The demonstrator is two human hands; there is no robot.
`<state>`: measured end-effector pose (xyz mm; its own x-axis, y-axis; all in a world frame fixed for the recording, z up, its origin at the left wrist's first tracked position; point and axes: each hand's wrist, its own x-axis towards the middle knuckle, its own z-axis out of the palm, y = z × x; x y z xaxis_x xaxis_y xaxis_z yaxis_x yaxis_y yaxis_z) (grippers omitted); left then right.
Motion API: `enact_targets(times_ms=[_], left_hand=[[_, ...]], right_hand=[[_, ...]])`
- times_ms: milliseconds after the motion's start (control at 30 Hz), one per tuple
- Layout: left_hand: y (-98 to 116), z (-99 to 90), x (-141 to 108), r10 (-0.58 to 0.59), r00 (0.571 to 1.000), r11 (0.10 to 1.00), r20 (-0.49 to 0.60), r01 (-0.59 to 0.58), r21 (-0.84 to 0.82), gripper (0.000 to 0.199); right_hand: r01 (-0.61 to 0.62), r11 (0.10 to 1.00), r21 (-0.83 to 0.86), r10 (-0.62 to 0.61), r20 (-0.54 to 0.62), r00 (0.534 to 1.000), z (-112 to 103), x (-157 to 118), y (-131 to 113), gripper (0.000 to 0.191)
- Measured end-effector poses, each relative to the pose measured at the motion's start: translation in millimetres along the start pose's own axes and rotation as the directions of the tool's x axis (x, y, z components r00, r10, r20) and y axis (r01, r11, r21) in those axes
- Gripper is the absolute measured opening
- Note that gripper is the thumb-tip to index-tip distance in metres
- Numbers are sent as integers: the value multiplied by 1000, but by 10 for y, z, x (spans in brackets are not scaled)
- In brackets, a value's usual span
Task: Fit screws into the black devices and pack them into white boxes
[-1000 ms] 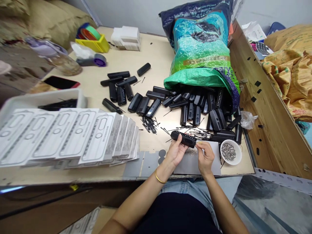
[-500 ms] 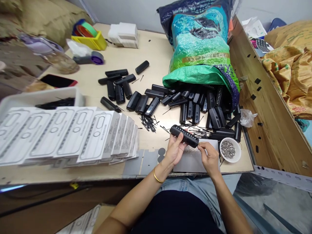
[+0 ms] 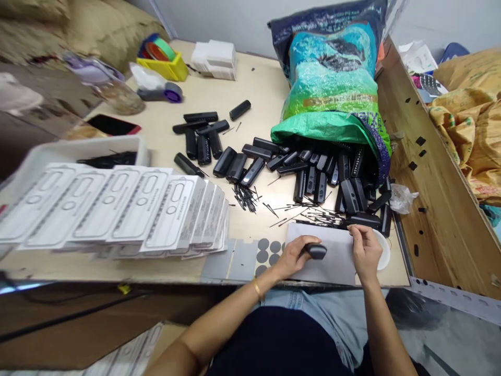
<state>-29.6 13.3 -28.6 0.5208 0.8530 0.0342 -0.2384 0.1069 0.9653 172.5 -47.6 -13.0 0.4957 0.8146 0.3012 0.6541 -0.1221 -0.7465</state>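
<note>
My left hand (image 3: 294,255) grips a black plastic case (image 3: 315,251), held end-on low over a grey sheet (image 3: 332,256) at the table's front edge. My right hand (image 3: 365,250) hovers over the small white bowl (image 3: 384,249) of metal screws, fingers pinched together; what they hold is too small to tell. Thin black pins (image 3: 313,214) lie scattered just beyond the sheet. Many more black cases (image 3: 332,175) spill from the mouth of a green and blue sack (image 3: 332,89).
Overlapping white packaging cards (image 3: 117,211) cover the left front of the table. A white tray (image 3: 82,154) with black parts, a phone (image 3: 113,125), a yellow bin (image 3: 164,60) and white boxes (image 3: 215,55) sit further back. A wooden side wall (image 3: 430,172) stands on the right.
My left hand lowered the black case from in front of me down to the grey sheet and turned it end-on. My right hand left the case and moved right to the screw bowl.
</note>
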Motion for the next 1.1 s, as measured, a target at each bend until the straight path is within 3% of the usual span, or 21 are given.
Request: enact_targets(times_ms=[67,133,267,500,600,700,767,833,967,1100], left_hand=[[-149,-22,101,-126,976,991,-178,115,-71,34],[-195,-89,228,-213,941,958,-265,148,-245,42],[-42,-267,390,-287,920,886,-265,149,-440,46],[80,-331,485,-338,892,884,-299,192,-426,47],[37,-405,564,-329,877,921,-350,216,-324,47],[-18,-599,705,-205,858,977,-470,205,-50,47],[-59,-761,822,-85,851,941,-518,240,240,47],[-97,-906,933,-15,853,842,-521,292,454,45],[-94,-1052,1049,18,848,742,-530,344,575,41],[11,-1024,995,51,861,704,-506,328,630,45]], right_hand=[[39,998,-49,-37,34,999,-38,74,9,21],[76,993,-87,-68,94,993,-35,116,16,22],[35,992,-120,-7,223,975,22,139,69,24],[6,989,-147,35,278,960,67,124,190,27],[3,981,-196,49,257,965,-3,122,293,29],[-8,973,-232,59,215,975,-112,101,439,31],[-34,969,-246,83,192,978,-173,72,535,31],[-69,963,-259,121,190,974,-212,37,611,31],[-111,957,-266,166,195,967,-264,-28,706,30],[-167,942,-291,209,121,970,-315,-80,824,29]])
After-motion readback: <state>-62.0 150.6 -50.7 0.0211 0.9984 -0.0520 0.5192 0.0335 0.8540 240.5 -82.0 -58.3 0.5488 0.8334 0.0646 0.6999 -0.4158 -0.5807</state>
